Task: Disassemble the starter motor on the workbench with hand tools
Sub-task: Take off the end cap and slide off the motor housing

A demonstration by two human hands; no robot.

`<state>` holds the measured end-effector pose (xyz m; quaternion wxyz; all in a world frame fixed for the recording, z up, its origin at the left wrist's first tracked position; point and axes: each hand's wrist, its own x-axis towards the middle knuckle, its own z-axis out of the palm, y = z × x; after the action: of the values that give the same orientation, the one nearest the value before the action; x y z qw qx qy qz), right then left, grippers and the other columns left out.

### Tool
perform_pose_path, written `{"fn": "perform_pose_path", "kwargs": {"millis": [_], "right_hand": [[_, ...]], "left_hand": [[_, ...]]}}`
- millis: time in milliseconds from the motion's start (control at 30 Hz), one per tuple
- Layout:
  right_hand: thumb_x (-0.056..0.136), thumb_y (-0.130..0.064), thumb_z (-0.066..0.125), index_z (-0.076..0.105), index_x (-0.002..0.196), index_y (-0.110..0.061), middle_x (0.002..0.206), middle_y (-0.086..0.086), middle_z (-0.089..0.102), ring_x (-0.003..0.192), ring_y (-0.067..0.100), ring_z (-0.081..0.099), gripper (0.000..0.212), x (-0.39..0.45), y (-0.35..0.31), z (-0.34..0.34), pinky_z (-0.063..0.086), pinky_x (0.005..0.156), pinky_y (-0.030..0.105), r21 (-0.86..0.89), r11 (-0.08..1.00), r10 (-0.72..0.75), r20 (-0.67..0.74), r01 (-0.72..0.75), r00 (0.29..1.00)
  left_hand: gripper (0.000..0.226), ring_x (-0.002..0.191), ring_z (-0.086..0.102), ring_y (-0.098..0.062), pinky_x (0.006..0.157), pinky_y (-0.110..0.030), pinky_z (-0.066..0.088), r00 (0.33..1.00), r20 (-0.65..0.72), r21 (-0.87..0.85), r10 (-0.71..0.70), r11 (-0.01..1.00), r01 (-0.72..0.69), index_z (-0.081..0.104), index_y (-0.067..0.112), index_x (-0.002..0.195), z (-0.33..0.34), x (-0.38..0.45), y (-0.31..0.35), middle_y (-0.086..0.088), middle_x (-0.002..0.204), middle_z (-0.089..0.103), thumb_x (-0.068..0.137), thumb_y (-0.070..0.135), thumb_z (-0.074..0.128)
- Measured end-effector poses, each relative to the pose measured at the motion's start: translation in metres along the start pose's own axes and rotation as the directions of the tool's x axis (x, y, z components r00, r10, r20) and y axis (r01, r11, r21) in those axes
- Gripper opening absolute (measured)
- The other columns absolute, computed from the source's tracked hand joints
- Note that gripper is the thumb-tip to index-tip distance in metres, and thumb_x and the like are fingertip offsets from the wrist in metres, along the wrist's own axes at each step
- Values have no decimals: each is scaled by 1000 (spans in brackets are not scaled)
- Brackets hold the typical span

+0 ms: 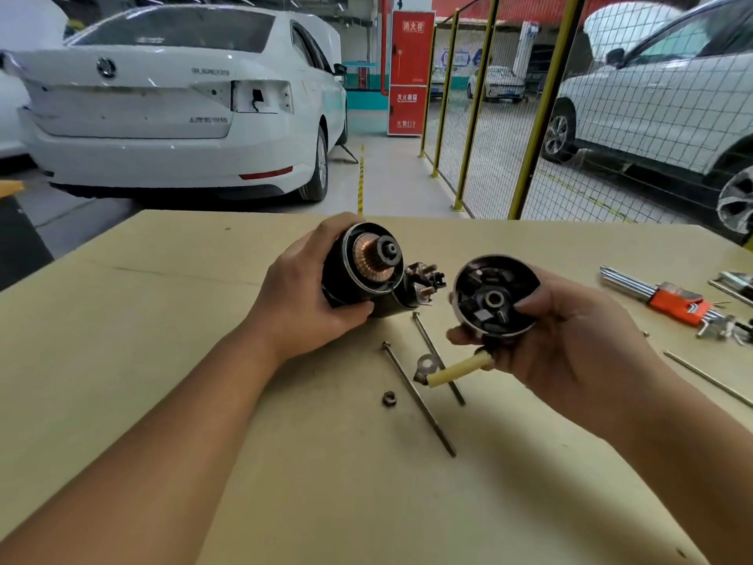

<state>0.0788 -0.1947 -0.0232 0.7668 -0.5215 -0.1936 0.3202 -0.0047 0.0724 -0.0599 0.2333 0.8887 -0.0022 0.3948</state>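
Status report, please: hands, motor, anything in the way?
Left hand grips motor body. Right hand holds end cap, already off. Two bolts and nut lie below.

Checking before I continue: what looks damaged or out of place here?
Nothing stands out. The end cap is off the motor body; two long bolts and a nut lie loose on the workbench.

red cabinet: 消火栓, 灭火器箱, 火警119 | white car boot: SUPERB, blurred Chinese badge

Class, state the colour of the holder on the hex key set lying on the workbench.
Orange, on the hex key set at the right of the workbench, in the head view.
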Motion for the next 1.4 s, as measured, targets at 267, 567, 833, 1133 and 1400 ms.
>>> {"fn": "perform_pose_path", "kwargs": {"millis": [267, 567, 833, 1133, 1400], "right_hand": [[101, -28, 46, 63, 122, -4, 114, 29, 71, 71, 39, 73, 36, -6, 7, -3, 40, 61, 39, -19, 993, 114, -75, -116, 991], [99, -19, 57, 67, 108, -8, 99, 26, 74, 65, 45, 72, 17, -2, 18, -13, 33, 51, 32, -209, 973, 55, -188, -94, 981], [97, -22, 60, 69, 95, -17, 87, 18, 75, 66, 51, 72, 11, 3, 22, -14, 31, 48, 29, -223, 968, 63, -242, -119, 968], [95, -8, 46, 63, 100, -2, 79, 25, 71, 62, 53, 70, 19, -1, 5, -24, 27, 43, 29, -275, 961, -43, -94, 15, 995], [77, -25, 56, 75, 89, -26, 88, 1, 74, 88, 28, 74, 22, -1, -13, -33, 62, 72, 57, -597, 757, -318, 21, 267, 948]], "left_hand": [[86, 114, 63, -12, 98, -29, 51, 1000, -19, 14, 21, 1000, -20, 48, 31, 141, 3, -4, 8, 13, 127, 63, 66, 38, 90], [89, 111, 61, 0, 96, -12, 45, 999, -12, -12, -39, 999, 39, 49, 34, 136, 2, -1, 1, 17, 121, 64, 62, 25, 98], [92, 120, 56, -19, 101, -24, 42, 994, -53, 43, -90, 995, 93, 48, 31, 141, 7, -4, -4, 16, 128, 59, 64, 23, 98], [88, 119, 60, -20, 103, -39, 49, 994, -58, 48, -87, 995, 90, 48, 31, 141, 5, -6, -2, 7, 131, 63, 64, 45, 88], [89, 110, 62, -15, 93, -33, 51, 992, -73, 132, -105, 985, 114, 50, 33, 138, 5, -7, 2, 11, 125, 65, 63, 44, 96]]}}
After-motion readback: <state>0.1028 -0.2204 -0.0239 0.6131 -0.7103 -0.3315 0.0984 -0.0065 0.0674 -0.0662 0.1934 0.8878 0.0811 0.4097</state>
